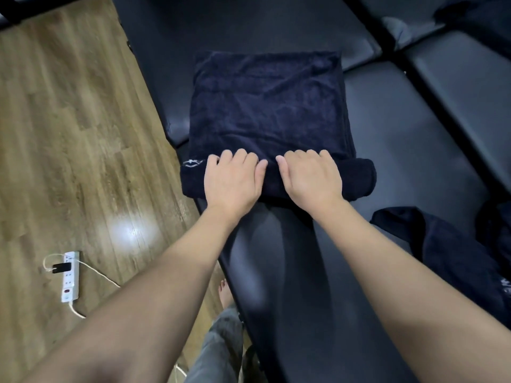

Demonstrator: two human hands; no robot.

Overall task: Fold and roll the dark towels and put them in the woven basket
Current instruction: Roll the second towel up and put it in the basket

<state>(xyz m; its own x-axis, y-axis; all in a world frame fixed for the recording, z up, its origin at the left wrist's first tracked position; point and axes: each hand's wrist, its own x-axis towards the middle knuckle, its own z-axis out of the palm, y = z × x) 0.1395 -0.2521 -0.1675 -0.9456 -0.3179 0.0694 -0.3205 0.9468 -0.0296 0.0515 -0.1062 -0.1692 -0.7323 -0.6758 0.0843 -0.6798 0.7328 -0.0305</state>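
Both forearms reach forward and slightly downward over a black padded bench [387, 150]. The left hand [232, 181] and the right hand [311, 175] lie side by side, palms down, on the rolled near end of a dark navy towel [265, 106]. The fingers of each hand curl over the top of the roll and grip it, knuckles raised, thumbs nearly meeting in the middle. The towel is thick terry with a soft, slightly rumpled nap; its far part lies flat as a folded rectangle, while the near end forms a plump cylinder with a small pale embroidered mark [193, 163] by the left hand. A second dark towel [448, 252] lies crumpled to the right on the smooth, faintly glossy upholstery. Left of the bench are wood-grain floor planks [69, 128] and a white power strip [70, 276].
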